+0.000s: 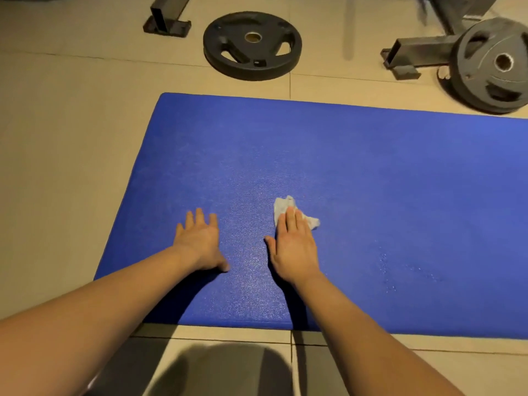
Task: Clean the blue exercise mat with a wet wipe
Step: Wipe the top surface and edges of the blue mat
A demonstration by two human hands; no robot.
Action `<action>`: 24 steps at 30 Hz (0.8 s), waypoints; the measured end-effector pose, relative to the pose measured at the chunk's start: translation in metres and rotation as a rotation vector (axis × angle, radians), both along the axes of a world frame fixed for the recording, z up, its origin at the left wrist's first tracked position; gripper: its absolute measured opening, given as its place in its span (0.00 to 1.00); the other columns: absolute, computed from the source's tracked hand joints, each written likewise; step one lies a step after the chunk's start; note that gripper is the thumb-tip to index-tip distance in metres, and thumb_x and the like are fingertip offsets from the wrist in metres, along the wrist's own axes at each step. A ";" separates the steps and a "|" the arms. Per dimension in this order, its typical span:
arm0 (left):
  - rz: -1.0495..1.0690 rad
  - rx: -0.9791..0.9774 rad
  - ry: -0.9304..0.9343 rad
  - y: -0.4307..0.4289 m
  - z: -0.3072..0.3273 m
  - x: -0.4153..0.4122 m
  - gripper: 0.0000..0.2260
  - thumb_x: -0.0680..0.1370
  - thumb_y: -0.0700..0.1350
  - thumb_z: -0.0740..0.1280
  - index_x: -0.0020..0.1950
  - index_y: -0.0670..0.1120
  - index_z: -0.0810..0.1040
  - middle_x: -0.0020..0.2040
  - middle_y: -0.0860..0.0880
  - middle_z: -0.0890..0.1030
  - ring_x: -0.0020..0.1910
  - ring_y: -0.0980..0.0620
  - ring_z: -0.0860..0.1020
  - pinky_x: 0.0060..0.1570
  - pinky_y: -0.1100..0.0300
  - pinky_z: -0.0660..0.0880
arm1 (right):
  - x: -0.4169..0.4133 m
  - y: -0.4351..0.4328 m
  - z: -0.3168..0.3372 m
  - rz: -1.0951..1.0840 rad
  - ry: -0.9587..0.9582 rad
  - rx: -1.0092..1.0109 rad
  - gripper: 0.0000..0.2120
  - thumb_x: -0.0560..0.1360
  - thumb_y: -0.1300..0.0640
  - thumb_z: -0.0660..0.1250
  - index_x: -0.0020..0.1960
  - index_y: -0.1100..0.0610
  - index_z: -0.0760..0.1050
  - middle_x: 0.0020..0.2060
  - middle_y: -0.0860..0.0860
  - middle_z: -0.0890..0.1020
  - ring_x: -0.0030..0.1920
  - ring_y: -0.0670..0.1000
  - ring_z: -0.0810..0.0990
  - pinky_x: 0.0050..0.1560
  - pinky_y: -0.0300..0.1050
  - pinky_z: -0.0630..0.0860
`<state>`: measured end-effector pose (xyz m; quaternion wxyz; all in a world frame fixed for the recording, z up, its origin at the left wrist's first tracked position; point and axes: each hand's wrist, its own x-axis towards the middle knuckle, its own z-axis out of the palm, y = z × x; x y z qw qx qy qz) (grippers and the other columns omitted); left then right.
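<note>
The blue exercise mat [371, 172] lies flat on the tiled floor and runs off the right edge of the view. My right hand [294, 247] lies flat with straight fingers, pressing a crumpled white wet wipe [283, 207] onto the mat near its middle. The wipe sticks out beyond my fingertips and to their right. My left hand [200, 241] rests palm down on the mat, fingers spread, about a hand's width left of the right hand. Damp speckles show on the mat to the right of the wipe.
A black weight plate [253, 45] lies on the floor just beyond the mat's far edge. A second plate [494, 64] leans against a metal rack foot [411, 52] at the far right. Another rack foot [167, 21] stands at the far left. Beige tiles surround the mat.
</note>
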<state>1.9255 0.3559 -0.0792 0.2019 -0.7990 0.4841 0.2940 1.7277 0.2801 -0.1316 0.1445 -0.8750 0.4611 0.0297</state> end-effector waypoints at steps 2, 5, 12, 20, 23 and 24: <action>-0.028 -0.079 0.095 -0.012 -0.003 -0.021 0.64 0.64 0.67 0.79 0.84 0.49 0.40 0.83 0.39 0.39 0.82 0.36 0.40 0.79 0.38 0.49 | -0.011 -0.014 0.005 0.053 -0.086 -0.055 0.17 0.76 0.59 0.66 0.64 0.61 0.75 0.69 0.59 0.73 0.68 0.63 0.71 0.65 0.55 0.70; -0.086 -0.032 0.086 -0.020 -0.012 -0.048 0.66 0.64 0.67 0.79 0.83 0.51 0.34 0.80 0.35 0.33 0.79 0.30 0.35 0.78 0.34 0.48 | -0.032 -0.034 0.012 -0.010 -0.153 -0.007 0.08 0.72 0.66 0.66 0.49 0.59 0.79 0.52 0.55 0.78 0.51 0.61 0.76 0.46 0.51 0.72; -0.030 0.013 0.034 -0.032 -0.013 -0.062 0.69 0.62 0.61 0.83 0.82 0.47 0.33 0.79 0.30 0.33 0.78 0.25 0.36 0.76 0.31 0.50 | -0.053 -0.088 0.034 -0.697 -0.559 0.690 0.08 0.72 0.65 0.75 0.46 0.56 0.78 0.35 0.51 0.79 0.34 0.49 0.77 0.35 0.41 0.73; -0.016 0.096 -0.002 -0.045 -0.009 -0.073 0.71 0.62 0.58 0.84 0.80 0.42 0.30 0.77 0.26 0.34 0.76 0.22 0.38 0.75 0.29 0.52 | -0.063 -0.108 0.024 -0.661 -0.221 0.060 0.07 0.75 0.61 0.67 0.44 0.54 0.83 0.48 0.54 0.78 0.47 0.58 0.78 0.41 0.47 0.72; -0.018 0.104 -0.012 -0.046 -0.010 -0.073 0.71 0.62 0.58 0.85 0.80 0.42 0.30 0.77 0.25 0.35 0.76 0.21 0.40 0.75 0.30 0.53 | -0.059 -0.108 0.018 -0.668 -0.256 0.057 0.08 0.78 0.60 0.64 0.49 0.56 0.82 0.51 0.55 0.78 0.47 0.60 0.79 0.42 0.47 0.69; -0.019 0.104 -0.014 -0.046 -0.010 -0.073 0.72 0.62 0.58 0.85 0.80 0.42 0.30 0.77 0.25 0.35 0.76 0.21 0.40 0.75 0.30 0.54 | -0.055 -0.107 0.017 -0.667 -0.292 0.067 0.08 0.79 0.59 0.63 0.52 0.57 0.82 0.53 0.56 0.77 0.49 0.60 0.79 0.44 0.49 0.70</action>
